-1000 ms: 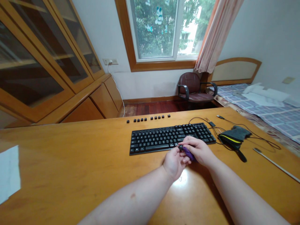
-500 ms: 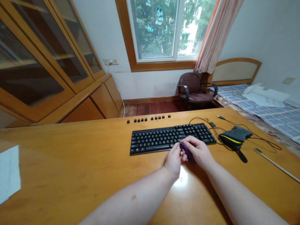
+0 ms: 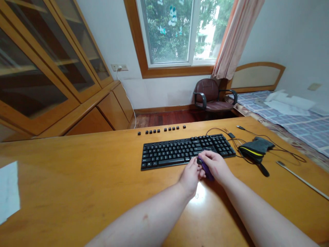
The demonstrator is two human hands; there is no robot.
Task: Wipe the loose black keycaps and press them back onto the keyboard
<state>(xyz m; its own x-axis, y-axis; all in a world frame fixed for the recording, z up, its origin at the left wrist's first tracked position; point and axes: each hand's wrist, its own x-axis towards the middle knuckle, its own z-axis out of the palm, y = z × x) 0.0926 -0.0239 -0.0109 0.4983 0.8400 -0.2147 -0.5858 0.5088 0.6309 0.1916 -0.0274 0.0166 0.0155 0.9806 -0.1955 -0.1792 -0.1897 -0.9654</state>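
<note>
The left hand pinched a key; the right hand gripped a purple cloth against it. A keyboard lay just beyond.

Smooth glossy wooden desk, plastic keyboard, plastic keycaps, matt cloth rag, paper sheet

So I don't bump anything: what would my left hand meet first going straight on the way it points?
Probably the purple cloth in your right hand, close by your left hand, though depth is unclear.
</note>
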